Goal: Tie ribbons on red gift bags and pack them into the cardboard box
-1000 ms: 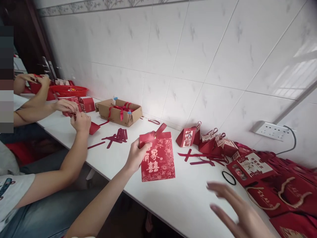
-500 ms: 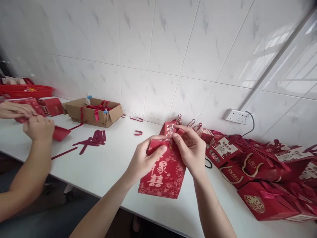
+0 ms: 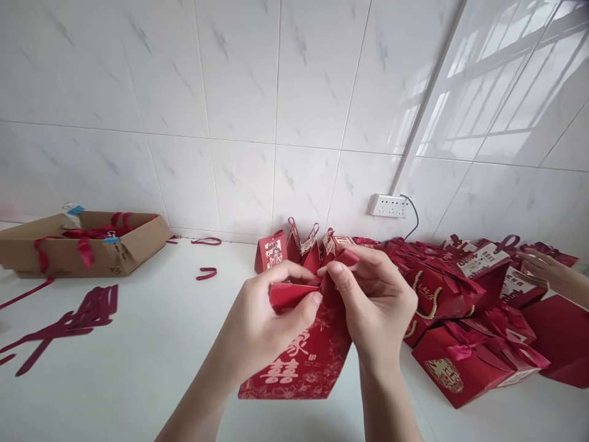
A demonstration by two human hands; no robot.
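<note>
A red paper gift box point(image 3: 317, 362) with pale Chinese characters and a flower print is held between my two hands above the white table. My left hand point(image 3: 271, 313) grips its upper left side, thumb on the front and fingers behind. At the upper right edge, my right hand point(image 3: 368, 294) pinches the folded top between thumb and fingers. The top flaps meet between my thumbs, where small details are hidden by my fingers. Behind the box stand several small red boxes point(image 3: 271, 252) with looped handles.
On the right lies a heap of red gift boxes point(image 3: 464, 365), some with ribbons or rope handles; another person's hand point(image 3: 547, 270) reaches in there. A cardboard box point(image 3: 138, 248) of red ribbon stands left, near loose dark-red strips point(image 3: 87, 313). A power strip point(image 3: 391, 206) hangs on the wall.
My view has swung to the right, so the co-worker on the left is out of sight. The gift box's top is pinched more closely together. A hand has appeared at the right.
</note>
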